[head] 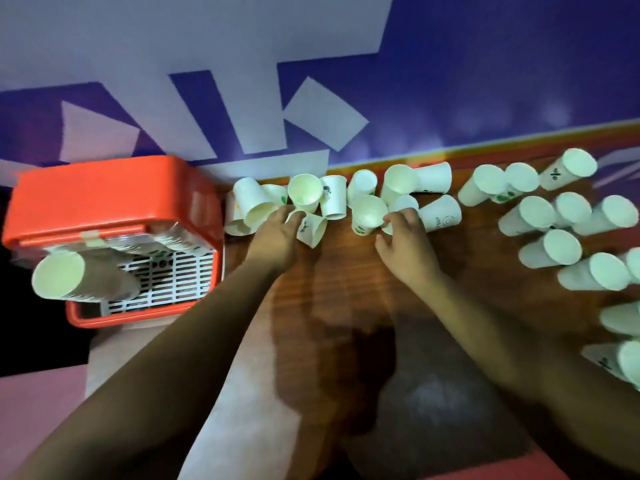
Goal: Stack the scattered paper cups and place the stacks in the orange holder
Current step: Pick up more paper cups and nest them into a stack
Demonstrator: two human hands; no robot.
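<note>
Many paper cups (540,216) lie scattered along the far table (346,271) edge. Left hand (277,237) touches a tipped cup (311,232) — grip unclear; right hand (407,240) curls round a small cup (403,203). Orange holder (104,188) sits left, with a stack (59,277) inside.

Both bare arms reach forward. The left hand (277,235) lies palm down. The right hand (406,241) bends its fingers, thumb out.

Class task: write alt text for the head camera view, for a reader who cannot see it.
A person's left hand and right hand reach among white paper cups scattered on a wooden table. On the left, an orange holder contains a stack of cups.
</note>
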